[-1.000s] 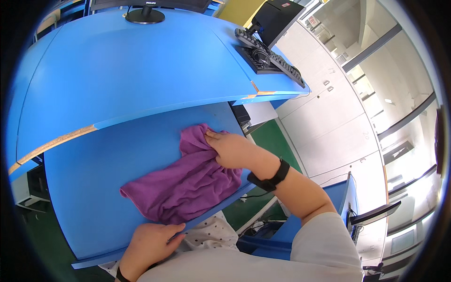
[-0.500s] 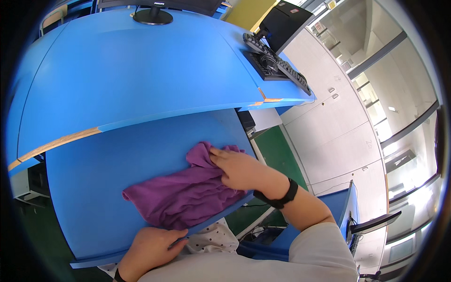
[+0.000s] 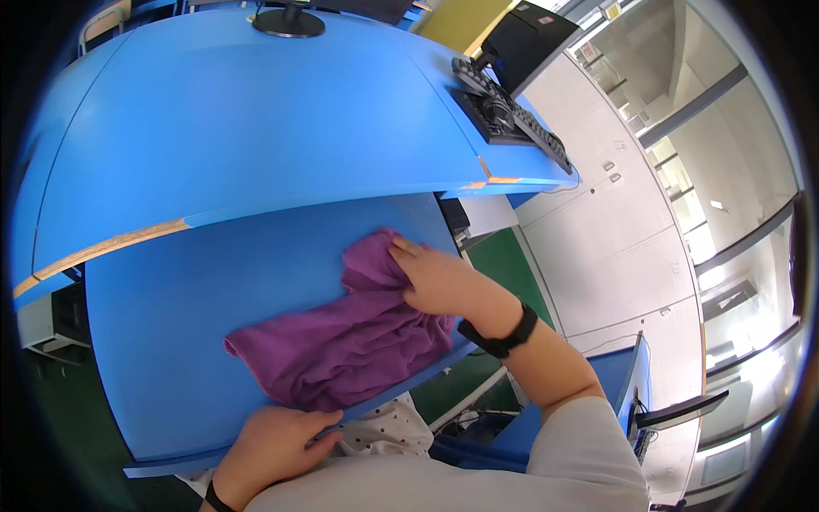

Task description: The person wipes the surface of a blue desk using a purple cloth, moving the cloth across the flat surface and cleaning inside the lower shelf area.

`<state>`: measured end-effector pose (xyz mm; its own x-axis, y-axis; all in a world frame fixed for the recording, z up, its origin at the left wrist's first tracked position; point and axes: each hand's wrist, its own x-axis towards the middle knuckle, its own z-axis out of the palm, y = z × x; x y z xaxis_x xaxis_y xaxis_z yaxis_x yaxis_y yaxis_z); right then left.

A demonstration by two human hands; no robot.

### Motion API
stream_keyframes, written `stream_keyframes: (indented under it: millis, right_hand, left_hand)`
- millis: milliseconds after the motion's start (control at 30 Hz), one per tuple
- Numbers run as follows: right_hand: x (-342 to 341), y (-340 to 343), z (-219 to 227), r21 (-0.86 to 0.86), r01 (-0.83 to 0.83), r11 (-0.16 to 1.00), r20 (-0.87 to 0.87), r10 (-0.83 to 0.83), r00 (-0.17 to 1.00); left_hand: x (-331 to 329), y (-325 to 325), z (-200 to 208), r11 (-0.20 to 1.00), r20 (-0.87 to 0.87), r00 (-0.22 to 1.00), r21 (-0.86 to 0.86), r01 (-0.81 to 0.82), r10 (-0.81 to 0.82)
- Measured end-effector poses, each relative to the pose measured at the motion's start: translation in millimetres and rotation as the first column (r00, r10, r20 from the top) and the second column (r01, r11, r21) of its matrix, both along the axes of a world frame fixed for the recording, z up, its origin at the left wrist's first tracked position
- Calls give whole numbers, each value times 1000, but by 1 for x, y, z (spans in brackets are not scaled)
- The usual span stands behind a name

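Observation:
A rumpled purple cloth lies across the right half of a blue pull-out desk shelf. On the cloth's upper right part, my right hand presses down, its fingers bent into the folds and their tips partly hidden. The cloth bunches up beside the fingers and spreads out toward the left. My left hand is at the shelf's front edge, just below the cloth. Its thumb lies along the top of the edge, and the other fingers curl around below, mostly out of sight.
Beyond the shelf is a blue desktop with chipped edging and a monitor stand. At its right end are a black monitor, a keyboard and a mouse. Pale cabinets line the right side.
My right hand has slid a little away from me, carrying the cloth's upper part with it. My left hand stays at the shelf edge. The view has shifted slightly.

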<state>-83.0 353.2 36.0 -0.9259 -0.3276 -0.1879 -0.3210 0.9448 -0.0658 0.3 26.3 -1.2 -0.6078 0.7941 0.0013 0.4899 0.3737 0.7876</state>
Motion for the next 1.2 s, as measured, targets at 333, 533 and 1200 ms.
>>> stream_keyframes:
  millis: [333,533,1200]
  right_hand:
    - [-3,-12,3,55,-12,998,9,11,1000]
    - [-44,-19,23,134,55,989,240,-87,967]
    - [-19,-6,7,33,12,999,53,-14,999]
  left_hand:
    - [-1,-1,-2,999,12,999,35,-30,30]
    - [-2,1,3,1000,31,999,-12,-15,16]
    - [0,2,-2,998,3,999,19,-53,52]
